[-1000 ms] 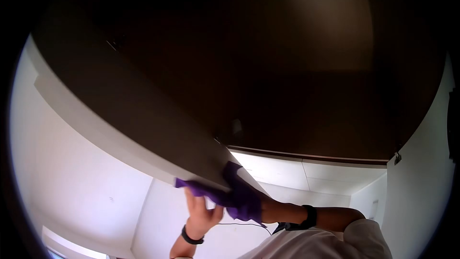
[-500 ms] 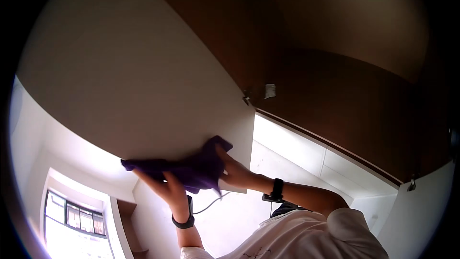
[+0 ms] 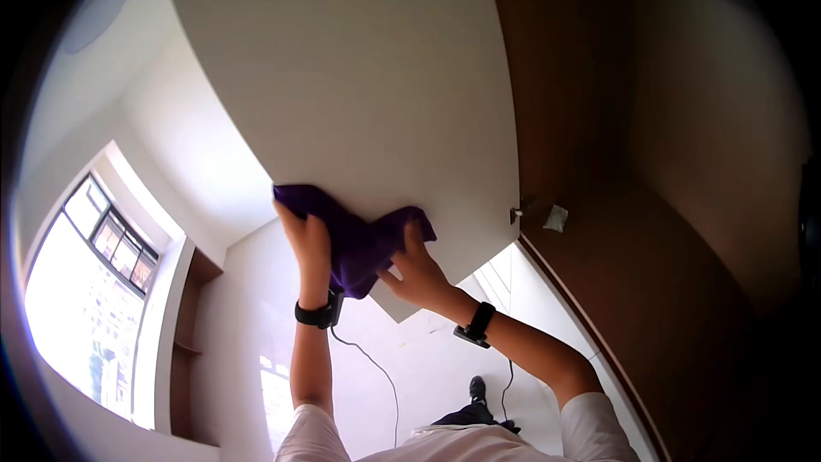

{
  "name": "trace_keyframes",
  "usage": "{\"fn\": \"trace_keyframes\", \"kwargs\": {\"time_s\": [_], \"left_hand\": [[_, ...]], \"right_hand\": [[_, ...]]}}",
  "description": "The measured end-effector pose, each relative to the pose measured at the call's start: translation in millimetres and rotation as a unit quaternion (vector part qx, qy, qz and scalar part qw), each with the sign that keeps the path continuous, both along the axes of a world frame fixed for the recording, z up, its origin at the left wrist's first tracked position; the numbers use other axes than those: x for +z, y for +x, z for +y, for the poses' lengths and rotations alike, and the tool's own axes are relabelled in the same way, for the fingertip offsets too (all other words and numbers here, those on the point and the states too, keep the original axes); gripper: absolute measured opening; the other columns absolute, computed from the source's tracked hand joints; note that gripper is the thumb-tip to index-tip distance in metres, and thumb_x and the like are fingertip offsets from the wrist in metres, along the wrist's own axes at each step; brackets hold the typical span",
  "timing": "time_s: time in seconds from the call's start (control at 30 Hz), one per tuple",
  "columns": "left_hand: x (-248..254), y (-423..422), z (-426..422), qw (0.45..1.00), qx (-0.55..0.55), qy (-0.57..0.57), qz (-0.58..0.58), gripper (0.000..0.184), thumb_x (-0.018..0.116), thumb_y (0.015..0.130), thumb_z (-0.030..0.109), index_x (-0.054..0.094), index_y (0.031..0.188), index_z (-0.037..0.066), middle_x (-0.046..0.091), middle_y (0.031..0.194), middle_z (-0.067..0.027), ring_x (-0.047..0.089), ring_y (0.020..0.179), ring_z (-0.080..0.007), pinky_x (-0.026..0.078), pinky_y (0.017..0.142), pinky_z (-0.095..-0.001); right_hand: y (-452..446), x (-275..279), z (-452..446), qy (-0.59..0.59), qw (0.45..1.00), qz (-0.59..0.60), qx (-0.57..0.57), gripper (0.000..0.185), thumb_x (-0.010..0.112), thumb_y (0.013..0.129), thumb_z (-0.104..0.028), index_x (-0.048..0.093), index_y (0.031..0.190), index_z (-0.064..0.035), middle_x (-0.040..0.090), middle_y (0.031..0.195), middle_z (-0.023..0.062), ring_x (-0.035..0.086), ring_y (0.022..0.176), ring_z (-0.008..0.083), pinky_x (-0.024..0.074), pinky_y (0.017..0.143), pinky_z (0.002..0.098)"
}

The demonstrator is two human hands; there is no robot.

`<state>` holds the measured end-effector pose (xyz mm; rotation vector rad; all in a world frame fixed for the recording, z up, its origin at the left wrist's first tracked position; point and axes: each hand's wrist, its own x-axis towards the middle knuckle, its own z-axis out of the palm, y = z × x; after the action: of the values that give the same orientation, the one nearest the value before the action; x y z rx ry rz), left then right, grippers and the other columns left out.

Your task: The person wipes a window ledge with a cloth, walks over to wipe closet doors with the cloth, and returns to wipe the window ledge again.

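A purple cloth (image 3: pixel 359 235) lies bunched against the lower part of an open white cabinet door (image 3: pixel 368 103). My left hand (image 3: pixel 305 235) grips the cloth's left side, close to the door's outer edge, with part of the fingers covered by fabric. On the cloth's right side, my right hand (image 3: pixel 419 274) is closed on it, its fingers pressing the fabric to the door. Each wrist wears a black strap with a small device on it.
The brown cabinet interior (image 3: pixel 650 282) opens to the right, with a small white packet (image 3: pixel 556 219) on its bottom panel. A metal hinge (image 3: pixel 516 214) joins door and cabinet. A window (image 3: pixel 94 282) and brown shelves (image 3: pixel 192 334) stand to the left. Thin cables (image 3: pixel 376 358) hang from the wrists.
My view has turned, so the door now stands more upright in it. Both hands still hold the cloth on the door; the cloth's left part appears higher and the floor and a shoe show below.
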<state>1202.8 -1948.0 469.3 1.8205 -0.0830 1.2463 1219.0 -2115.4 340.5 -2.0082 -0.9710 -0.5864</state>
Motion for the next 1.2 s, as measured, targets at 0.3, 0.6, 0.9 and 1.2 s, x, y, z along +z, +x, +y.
{"fn": "trace_keyframes", "kwargs": {"time_s": [0.3,0.6,0.9,1.2], "left_hand": [[56.3,46.8,49.8,0.982,-0.152,-0.113,-0.008,0.019,0.051,0.103,0.009,0.053,0.115,-0.006,0.066,0.099,-0.0080,0.057,0.086,-0.0078,0.048,0.076,-0.0208],[9.1,72.9,28.9,0.976,0.144,0.142,-0.086,0.085,0.061,0.082,-0.002,0.020,0.155,-0.008,0.031,0.150,-0.0347,0.035,0.137,-0.0534,0.036,0.113,-0.0504],[81.5,74.4,39.3,0.987,-0.086,0.100,-0.094,0.077,0.066,0.086,0.006,0.034,0.156,0.001,0.026,0.159,-0.0247,0.030,0.148,-0.0418,0.030,0.119,-0.0428],[110.5,77.3,41.3,0.968,0.067,0.199,-0.137,0.066,0.062,0.085,0.015,0.046,0.147,-0.002,0.044,0.134,-0.0294,0.049,0.119,-0.0447,0.042,0.104,-0.0474]], "right_hand": [[88.8,127.8,-13.7,0.091,0.983,-0.131,-0.096,0.030,0.068,0.089,-0.016,0.061,0.105,0.0089,0.015,0.149,0.0530,0.007,0.143,0.0699,0.0285,0.113,0.0701],[107.5,117.0,-1.7,-0.151,0.943,-0.297,-0.013,0.037,0.072,0.083,-0.019,0.071,0.116,-0.0044,0.035,0.152,0.0373,0.028,0.146,0.0568,0.0359,0.108,0.0666],[179.7,198.2,-52.7,-0.077,0.948,-0.296,-0.083,0.052,0.066,0.088,-0.013,0.060,0.140,-0.0072,0.019,0.165,0.0299,0.029,0.148,0.0495,0.0239,0.117,0.0614],[130.0,217.4,29.6,-0.179,0.915,-0.363,-0.003,0.050,0.070,0.082,-0.013,0.064,0.132,-0.0068,0.030,0.160,0.0301,0.028,0.148,0.0503,0.0256,0.116,0.0623]]}}
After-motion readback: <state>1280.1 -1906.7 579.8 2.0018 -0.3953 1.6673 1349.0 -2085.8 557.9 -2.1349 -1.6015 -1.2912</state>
